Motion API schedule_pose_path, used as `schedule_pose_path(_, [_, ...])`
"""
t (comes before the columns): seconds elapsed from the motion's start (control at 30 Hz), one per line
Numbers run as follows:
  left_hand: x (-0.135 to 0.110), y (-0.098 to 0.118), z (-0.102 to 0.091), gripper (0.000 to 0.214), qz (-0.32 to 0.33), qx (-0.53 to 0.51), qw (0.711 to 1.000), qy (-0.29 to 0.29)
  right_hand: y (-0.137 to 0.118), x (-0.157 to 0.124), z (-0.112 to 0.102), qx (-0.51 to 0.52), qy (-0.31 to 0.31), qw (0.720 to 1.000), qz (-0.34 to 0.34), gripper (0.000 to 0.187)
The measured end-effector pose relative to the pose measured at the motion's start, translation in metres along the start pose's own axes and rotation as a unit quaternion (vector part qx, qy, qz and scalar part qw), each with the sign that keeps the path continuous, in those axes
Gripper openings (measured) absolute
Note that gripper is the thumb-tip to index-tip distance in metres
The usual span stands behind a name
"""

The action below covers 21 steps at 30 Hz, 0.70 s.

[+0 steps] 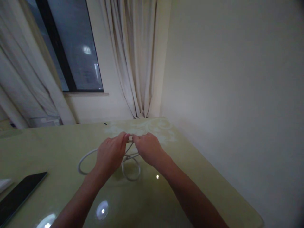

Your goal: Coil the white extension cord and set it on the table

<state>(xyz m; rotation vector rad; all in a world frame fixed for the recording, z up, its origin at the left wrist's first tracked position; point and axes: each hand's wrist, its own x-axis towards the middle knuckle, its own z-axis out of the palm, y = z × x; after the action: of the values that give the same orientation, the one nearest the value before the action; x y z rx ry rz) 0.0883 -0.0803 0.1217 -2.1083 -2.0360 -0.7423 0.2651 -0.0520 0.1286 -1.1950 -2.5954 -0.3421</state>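
A white cable hangs in loops between and below my hands, over the table's far half. My left hand is closed on one part of it, thumb and fingers pinched together. Close beside it, my right hand pinches another part, and a short stretch of cable bridges the small gap between the fingertips. One wide loop bends out to the left behind my left wrist. A smaller round loop dangles below the hands, where strands cross. The cable's ends are hidden.
The glossy greenish table carries light reflections. At the left lie a dark flat tablet-like object and part of a white item. A tiny black piece is near the far edge. Curtains, a window and a wall stand beyond.
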Motion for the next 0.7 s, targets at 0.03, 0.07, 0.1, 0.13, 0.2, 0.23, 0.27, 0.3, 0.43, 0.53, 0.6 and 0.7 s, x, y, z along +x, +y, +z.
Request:
schedule_pose_path(0.03, [0.002,-0.005,-0.002,0.044,-0.013,-0.020,1.000,0.011,0.002,0.000,-0.002,-0.003,0.015,1.000,0.004,0.024])
schedule_pose_path(0.07, [0.005,-0.013,-0.004,0.046,-0.028,-0.046,0.998,0.028,0.005,-0.001,-0.004,-0.005,0.032,0.999,0.012,0.022])
schedule_pose_path(0.1, [0.008,-0.021,-0.006,0.048,-0.038,-0.075,0.995,0.047,0.010,-0.002,-0.008,-0.005,0.048,0.999,0.022,0.019])
schedule_pose_path(0.13, [0.012,-0.030,-0.009,0.049,-0.044,-0.105,0.992,0.062,0.014,-0.003,-0.012,0.003,0.063,0.997,0.035,0.017])
schedule_pose_path(0.2, [0.017,-0.043,-0.013,0.050,-0.046,-0.152,0.985,0.073,0.022,-0.006,-0.018,0.050,0.088,0.993,0.061,0.020])
schedule_pose_path(0.23, [0.019,-0.048,-0.014,0.050,-0.046,-0.168,0.982,0.073,0.025,-0.007,-0.020,0.087,0.101,0.988,0.072,0.029])
schedule_pose_path(0.27, [0.020,-0.051,-0.014,0.051,-0.046,-0.180,0.980,0.071,0.028,-0.008,-0.021,0.131,0.114,0.982,0.080,0.038])
schedule_pose_path(0.3, [0.021,-0.053,-0.014,0.051,-0.046,-0.187,0.979,0.070,0.030,-0.009,-0.020,0.180,0.130,0.971,0.085,0.046])
schedule_pose_path(0.43, [0.023,-0.058,-0.012,0.054,-0.047,-0.199,0.976,0.079,0.038,-0.005,-0.013,0.405,0.185,0.892,0.076,0.043])
schedule_pose_path(0.53, [0.023,-0.061,-0.013,0.054,-0.052,-0.204,0.974,0.082,0.040,0.000,-0.009,0.557,0.192,0.805,0.072,0.046])
schedule_pose_path(0.6, [0.022,-0.061,-0.013,0.055,-0.051,-0.205,0.974,0.085,0.040,0.003,-0.008,0.618,0.186,0.760,0.076,0.049])
schedule_pose_path(0.7, [0.020,-0.056,-0.013,0.054,-0.046,-0.211,0.972,0.089,0.037,0.004,-0.008,0.669,0.193,0.713,0.083,0.047])
